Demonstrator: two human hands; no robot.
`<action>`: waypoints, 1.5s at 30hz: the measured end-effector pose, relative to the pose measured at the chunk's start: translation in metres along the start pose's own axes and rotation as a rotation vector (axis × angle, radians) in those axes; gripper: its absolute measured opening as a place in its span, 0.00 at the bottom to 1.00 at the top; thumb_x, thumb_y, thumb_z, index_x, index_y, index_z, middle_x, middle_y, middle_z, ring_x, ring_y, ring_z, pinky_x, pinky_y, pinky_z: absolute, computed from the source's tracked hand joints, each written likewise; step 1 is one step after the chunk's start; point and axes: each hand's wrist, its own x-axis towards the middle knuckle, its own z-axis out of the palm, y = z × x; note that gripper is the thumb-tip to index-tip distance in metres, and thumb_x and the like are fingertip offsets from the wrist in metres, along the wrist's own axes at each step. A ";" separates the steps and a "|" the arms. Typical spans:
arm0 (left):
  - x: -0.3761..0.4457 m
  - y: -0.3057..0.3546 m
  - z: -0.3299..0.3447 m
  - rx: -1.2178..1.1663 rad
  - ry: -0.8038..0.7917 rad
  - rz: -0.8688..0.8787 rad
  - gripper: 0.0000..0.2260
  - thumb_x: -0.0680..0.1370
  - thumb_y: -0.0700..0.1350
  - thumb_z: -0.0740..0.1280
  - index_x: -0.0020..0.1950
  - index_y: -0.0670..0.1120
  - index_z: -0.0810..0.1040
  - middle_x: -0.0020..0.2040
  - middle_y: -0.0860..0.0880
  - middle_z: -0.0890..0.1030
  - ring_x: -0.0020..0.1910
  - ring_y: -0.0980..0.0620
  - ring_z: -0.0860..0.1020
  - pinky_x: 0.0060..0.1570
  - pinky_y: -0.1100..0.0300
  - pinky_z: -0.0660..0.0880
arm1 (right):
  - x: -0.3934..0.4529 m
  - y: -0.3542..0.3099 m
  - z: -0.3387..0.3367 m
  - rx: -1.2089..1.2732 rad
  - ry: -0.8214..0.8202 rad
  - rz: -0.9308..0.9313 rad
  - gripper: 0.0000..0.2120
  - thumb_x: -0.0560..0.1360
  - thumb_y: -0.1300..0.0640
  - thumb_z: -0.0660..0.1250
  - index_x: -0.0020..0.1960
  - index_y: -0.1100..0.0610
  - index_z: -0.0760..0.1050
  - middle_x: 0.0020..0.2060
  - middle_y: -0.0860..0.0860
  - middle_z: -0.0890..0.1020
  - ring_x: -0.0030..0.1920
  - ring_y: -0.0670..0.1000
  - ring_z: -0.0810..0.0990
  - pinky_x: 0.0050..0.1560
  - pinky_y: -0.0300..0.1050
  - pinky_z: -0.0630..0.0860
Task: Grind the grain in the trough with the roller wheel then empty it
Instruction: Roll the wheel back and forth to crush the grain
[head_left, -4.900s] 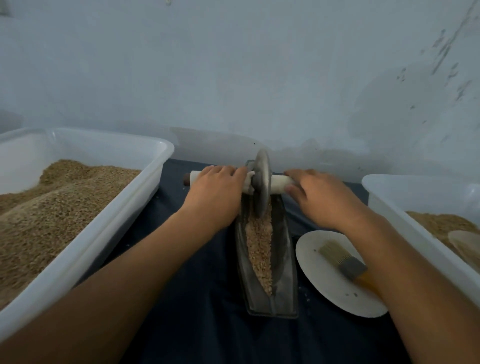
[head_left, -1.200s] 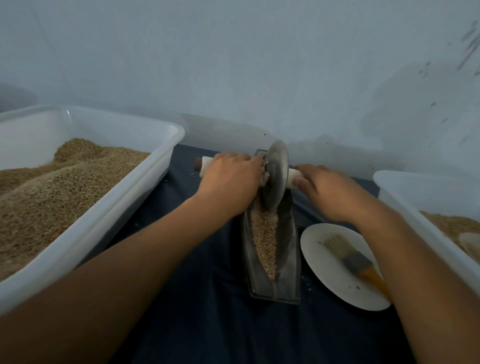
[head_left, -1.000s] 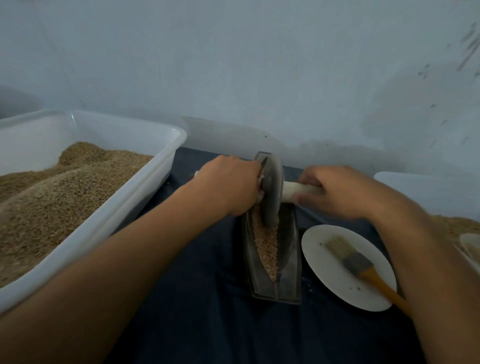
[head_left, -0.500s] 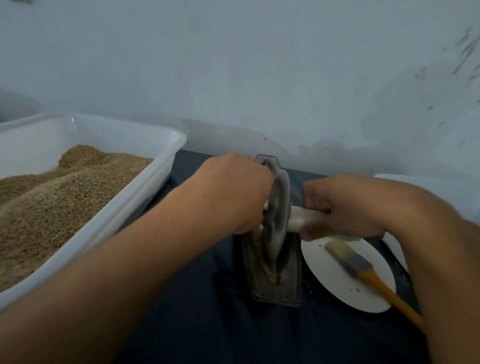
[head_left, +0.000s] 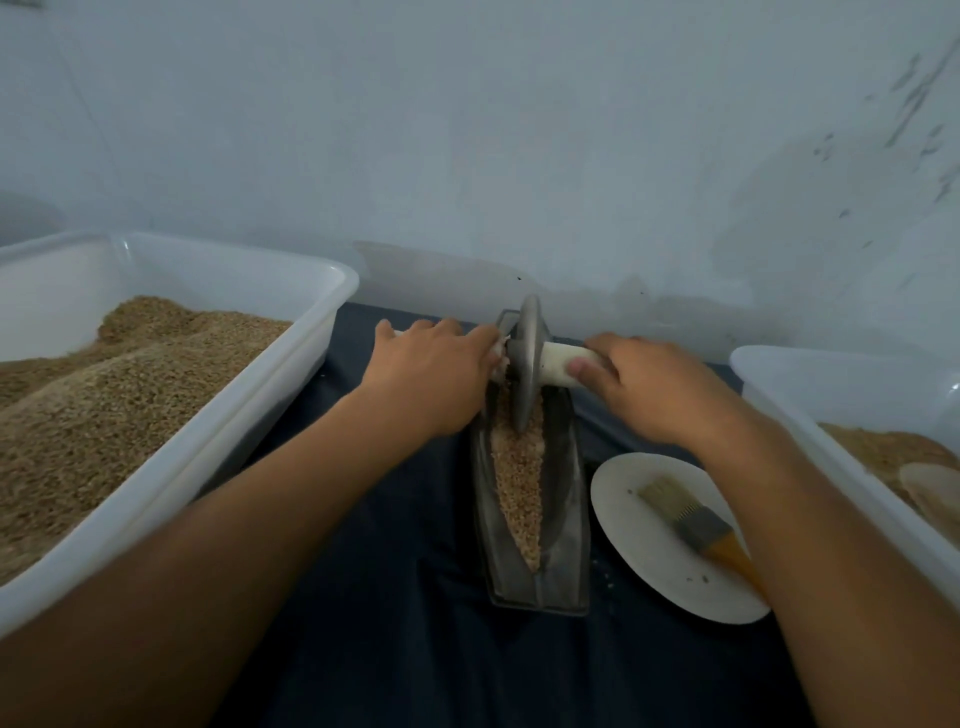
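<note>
A narrow grey metal trough (head_left: 566, 525) lies lengthwise on the dark cloth, with a strip of tan grain (head_left: 519, 483) along its groove. The grey roller wheel (head_left: 525, 364) stands upright in the trough's far end, on a white axle handle (head_left: 561, 364). My left hand (head_left: 441, 371) lies over the left end of the handle, fingers bent over it. My right hand (head_left: 649, 384) grips the right end, thumb under the white bar. The left part of the handle is hidden beneath my hand.
A large white tub (head_left: 260, 415) heaped with grain stands at the left. Another white tub (head_left: 810, 400) with grain is at the right edge. A white plate (head_left: 639, 545) bearing a brush (head_left: 685, 514) with a yellow handle lies right of the trough. A wall rises close behind.
The wheel has rolled from the near part of the trough back to its far end, and both hands have moved away from me with it.
</note>
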 end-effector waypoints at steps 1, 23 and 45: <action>-0.002 0.001 -0.005 0.007 -0.031 -0.006 0.17 0.83 0.56 0.48 0.69 0.55 0.66 0.60 0.47 0.76 0.59 0.42 0.74 0.60 0.37 0.67 | -0.001 -0.001 -0.004 -0.010 -0.031 0.001 0.19 0.81 0.37 0.53 0.58 0.49 0.74 0.45 0.50 0.80 0.42 0.52 0.77 0.41 0.50 0.74; -0.042 0.023 -0.055 0.188 -0.074 0.121 0.06 0.74 0.45 0.65 0.50 0.49 0.76 0.37 0.52 0.71 0.32 0.53 0.68 0.31 0.57 0.65 | -0.034 -0.019 -0.058 -0.090 -0.448 0.015 0.19 0.67 0.33 0.73 0.49 0.40 0.71 0.43 0.39 0.78 0.42 0.42 0.76 0.38 0.44 0.73; -0.001 0.008 -0.009 0.081 0.139 0.118 0.16 0.75 0.46 0.66 0.62 0.51 0.69 0.50 0.49 0.78 0.47 0.46 0.78 0.46 0.53 0.70 | 0.000 0.012 -0.001 0.085 -0.138 -0.015 0.14 0.83 0.44 0.57 0.63 0.49 0.71 0.50 0.50 0.79 0.45 0.49 0.75 0.39 0.46 0.68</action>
